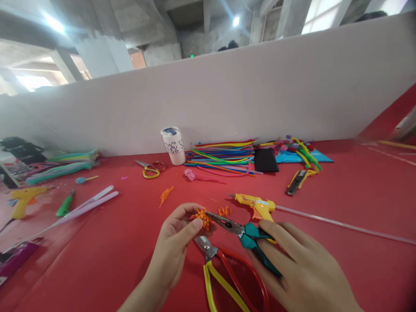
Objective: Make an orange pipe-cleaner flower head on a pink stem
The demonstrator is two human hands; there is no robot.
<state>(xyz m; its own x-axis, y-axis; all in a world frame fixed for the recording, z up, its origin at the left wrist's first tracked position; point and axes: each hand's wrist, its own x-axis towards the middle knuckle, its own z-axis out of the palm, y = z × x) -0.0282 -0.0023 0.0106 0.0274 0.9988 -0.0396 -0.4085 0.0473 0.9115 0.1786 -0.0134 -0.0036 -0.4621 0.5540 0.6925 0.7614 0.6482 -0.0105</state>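
Between the thumb and fingers of my left hand point(180, 236) is a small bunchy orange pipe-cleaner piece point(204, 220). My right hand point(302, 260) grips green-handled needle-nose pliers point(250, 236), whose tips reach the orange piece; whether the jaws pinch it I cannot tell. Below my hands lie scissors point(224, 264) with red and yellow handles, partly hidden by my right hand. Just behind the pliers sits a little heap of orange bits point(224, 211). Another orange piece point(166, 196) rests farther left on the red table point(130, 242).
A yellow glue gun point(260, 203) with a long clear stick lies to the right, near a utility knife point(296, 182). Behind are a white cup point(173, 147), coloured pipe cleaners point(221, 156) and a black phone-like slab point(265, 160). Small scissors point(151, 168) lie left of the cup.
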